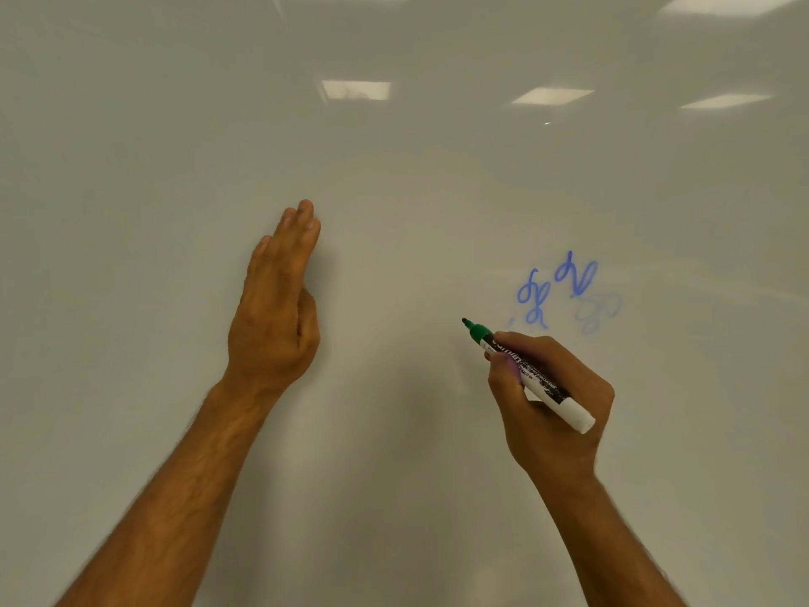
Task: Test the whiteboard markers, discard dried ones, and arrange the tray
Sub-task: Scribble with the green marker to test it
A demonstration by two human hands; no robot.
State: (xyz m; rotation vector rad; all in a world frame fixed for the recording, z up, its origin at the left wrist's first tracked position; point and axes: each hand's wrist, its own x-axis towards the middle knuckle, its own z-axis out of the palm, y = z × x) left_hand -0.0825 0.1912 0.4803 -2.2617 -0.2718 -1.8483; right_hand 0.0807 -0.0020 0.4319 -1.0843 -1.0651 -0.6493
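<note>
A whiteboard (394,168) fills the whole view. My right hand (551,400) grips an uncapped green marker (532,378) with a white barrel, its dark tip pointing up-left close to the board. No green line shows under the tip. My left hand (276,308) is raised flat with straight fingers held together, edge-on against or just in front of the board, and holds nothing. The marker tray is out of view.
Blue scribbles (556,291) sit on the board just above my right hand, with a fainter pale blue scribble (599,313) to their right. Ceiling lights reflect in the upper part of the board.
</note>
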